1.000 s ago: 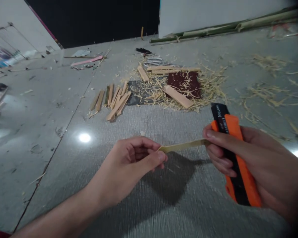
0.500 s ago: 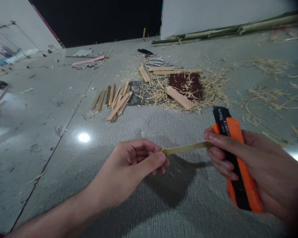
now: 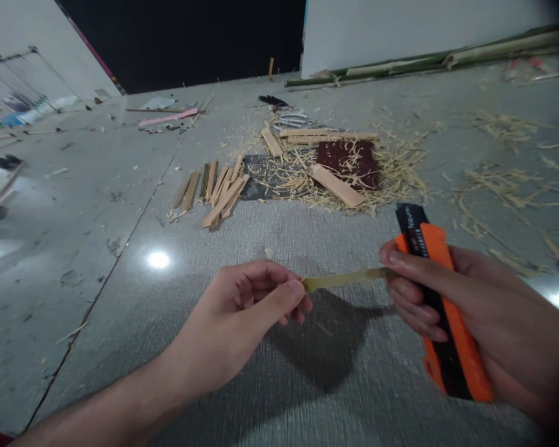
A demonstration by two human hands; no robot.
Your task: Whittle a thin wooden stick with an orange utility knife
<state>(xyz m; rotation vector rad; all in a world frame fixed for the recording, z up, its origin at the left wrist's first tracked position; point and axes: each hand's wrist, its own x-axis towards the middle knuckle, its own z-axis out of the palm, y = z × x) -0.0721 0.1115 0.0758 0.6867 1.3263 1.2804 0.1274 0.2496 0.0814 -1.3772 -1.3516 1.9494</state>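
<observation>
A thin yellow-green bamboo strip (image 3: 347, 279) stretches between my two hands, a little above the grey textured surface. Its left end, slightly wider, is pinched between the thumb and fingers of my left hand (image 3: 246, 313). Closed around an orange and black utility knife (image 3: 440, 298), my right hand (image 3: 484, 310) also grips the strip's other end between thumb and fingertips. The knife slants with its black end up; I see no blade. The strip's right tip is hidden by the fingers.
Ahead, shavings (image 3: 400, 167) cover a dark red sheet (image 3: 354, 152), where a flat bamboo piece (image 3: 338, 185) lies. Several bamboo slats (image 3: 223, 198) sit left of it. Pliers-like metal tools (image 3: 293, 119) are behind. Long green bamboo poles (image 3: 391, 65) run along the wall.
Both hands have barely moved, keeping the strip between them. The knife is shifted very slightly left in the view. The background has shifted slightly with the camera.
</observation>
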